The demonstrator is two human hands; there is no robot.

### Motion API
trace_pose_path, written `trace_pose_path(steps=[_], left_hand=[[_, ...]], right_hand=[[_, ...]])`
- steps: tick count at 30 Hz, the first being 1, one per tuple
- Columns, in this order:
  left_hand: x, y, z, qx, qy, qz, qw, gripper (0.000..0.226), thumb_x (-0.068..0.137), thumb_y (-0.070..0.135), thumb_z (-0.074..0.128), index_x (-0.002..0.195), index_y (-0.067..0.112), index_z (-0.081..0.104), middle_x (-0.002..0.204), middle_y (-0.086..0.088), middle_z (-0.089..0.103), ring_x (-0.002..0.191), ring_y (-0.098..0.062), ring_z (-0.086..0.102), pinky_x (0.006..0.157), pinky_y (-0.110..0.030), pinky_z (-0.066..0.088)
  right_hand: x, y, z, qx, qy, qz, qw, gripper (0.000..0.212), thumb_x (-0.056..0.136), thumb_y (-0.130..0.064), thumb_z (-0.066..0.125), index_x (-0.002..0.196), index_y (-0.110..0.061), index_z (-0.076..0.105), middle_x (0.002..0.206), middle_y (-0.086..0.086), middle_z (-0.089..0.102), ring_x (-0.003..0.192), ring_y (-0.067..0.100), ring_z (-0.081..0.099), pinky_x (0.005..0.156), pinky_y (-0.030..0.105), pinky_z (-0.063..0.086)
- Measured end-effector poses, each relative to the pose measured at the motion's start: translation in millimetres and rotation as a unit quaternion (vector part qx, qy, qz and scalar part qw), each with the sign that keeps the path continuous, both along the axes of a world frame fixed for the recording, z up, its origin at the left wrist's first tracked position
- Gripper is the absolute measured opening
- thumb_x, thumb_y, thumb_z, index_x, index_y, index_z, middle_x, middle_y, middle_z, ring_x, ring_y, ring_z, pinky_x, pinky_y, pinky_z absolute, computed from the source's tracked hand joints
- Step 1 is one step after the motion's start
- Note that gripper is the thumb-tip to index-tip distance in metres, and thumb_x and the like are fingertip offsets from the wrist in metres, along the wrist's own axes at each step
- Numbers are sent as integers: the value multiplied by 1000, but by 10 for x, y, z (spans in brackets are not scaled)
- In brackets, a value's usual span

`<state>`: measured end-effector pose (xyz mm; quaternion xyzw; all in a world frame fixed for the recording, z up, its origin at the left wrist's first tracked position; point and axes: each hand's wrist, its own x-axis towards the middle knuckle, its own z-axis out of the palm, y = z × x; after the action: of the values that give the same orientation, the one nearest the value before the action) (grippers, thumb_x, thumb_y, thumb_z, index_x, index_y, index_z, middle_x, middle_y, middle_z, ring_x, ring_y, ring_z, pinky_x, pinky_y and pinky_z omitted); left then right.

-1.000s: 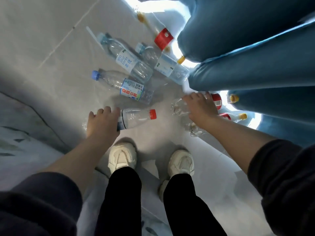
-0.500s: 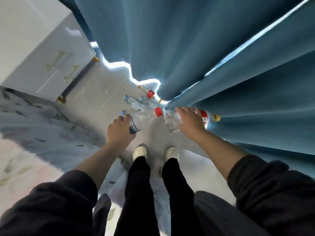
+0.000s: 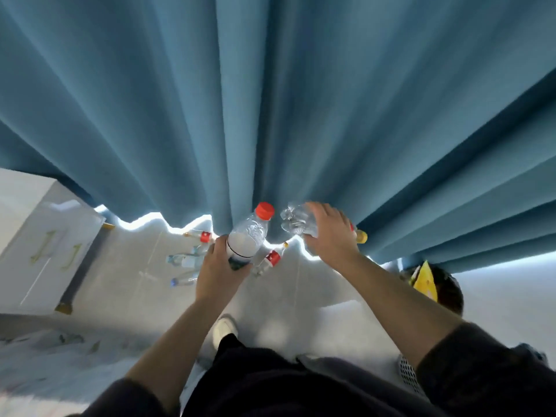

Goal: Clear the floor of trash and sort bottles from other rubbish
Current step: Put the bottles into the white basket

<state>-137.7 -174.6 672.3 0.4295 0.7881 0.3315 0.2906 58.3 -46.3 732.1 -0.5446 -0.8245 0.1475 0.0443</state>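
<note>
My left hand grips a clear plastic bottle with a red cap, held up well above the floor, cap pointing away from me. My right hand holds a crumpled clear bottle at the same height; a yellow cap shows past its fingers. On the grey floor below lie several more bottles: blue-capped water bottles, a red-labelled bottle by the curtain hem, and another red-labelled bottle under my left hand.
A blue curtain hangs right in front, down to the floor. A white cabinet with gold handles stands at the left. A dark bin with a yellow package sits at the right. My white shoe is below.
I have stood up: both hands rose from the floor with their bottles, and the floor with the other bottles now lies far below.
</note>
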Motion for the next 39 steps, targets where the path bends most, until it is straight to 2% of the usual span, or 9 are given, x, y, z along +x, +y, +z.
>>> trace_pose_path(steps=[5,8,13,19,25,30,33,37,39], left_hand=[[857,331,181,37,-36,-45,998,56,66,30,81,111,29,48,101,8,57,88,-15,55,67,-25,41],[1321,500,306,64,-60,-47,995,51,68,25,81,104,35,46,98,7,57,77,-6,59,51,-10,41],[1912,683,458,77,-42,-82,993,56,67,27,82,113,26,50,103,8,57,93,-17,56,75,-30,45],[2461,1103,538,76,-52,-144,985,55,66,26,83,109,25,50,100,4,59,91,-23,59,72,-33,49],[3074,1697,505,72,-37,-251,965,61,68,31,82,118,26,49,106,8,59,90,-16,56,69,-26,42],[3652,2142,486,69,-45,-350,933,62,68,28,82,120,24,48,114,3,58,101,-19,57,80,-33,49],[3970,2230,445,69,-31,-391,917,62,66,30,83,119,24,49,116,5,58,102,-16,56,78,-28,44],[4463,2213,323,47,-27,-445,894,60,65,31,83,115,28,49,113,5,59,100,-18,57,79,-34,51],[4751,2163,268,31,-26,-472,881,61,66,31,82,115,29,48,112,5,59,99,-20,59,77,-38,55]], right_hand=[[1012,-51,172,-2,75,-113,991,57,82,-26,66,135,-28,43,129,-1,53,118,25,50,105,40,35],[1537,-43,279,6,114,-150,982,56,82,-28,64,133,-33,43,127,-6,51,119,22,48,105,41,35],[2175,-32,451,15,162,-195,967,52,83,-27,64,130,-34,42,126,-9,52,120,19,47,104,42,37],[2800,56,501,44,205,-265,941,51,82,-28,67,128,-31,43,123,-9,53,117,19,50,101,41,41],[3464,240,494,77,229,-342,908,48,81,-27,68,124,-27,45,118,-8,55,111,19,52,94,44,46],[4050,287,463,101,257,-413,868,49,80,-27,70,123,-29,46,115,-10,56,102,15,55,83,31,48],[4375,139,369,110,259,-465,839,56,80,-26,72,126,-33,41,116,-13,53,99,4,47,77,16,37],[4890,-138,137,96,259,-538,796,65,80,-23,75,134,-17,41,131,2,54,116,18,51,94,30,41],[5173,-296,29,80,269,-569,773,65,81,-24,75,135,-17,39,131,4,53,117,23,53,96,40,46]])
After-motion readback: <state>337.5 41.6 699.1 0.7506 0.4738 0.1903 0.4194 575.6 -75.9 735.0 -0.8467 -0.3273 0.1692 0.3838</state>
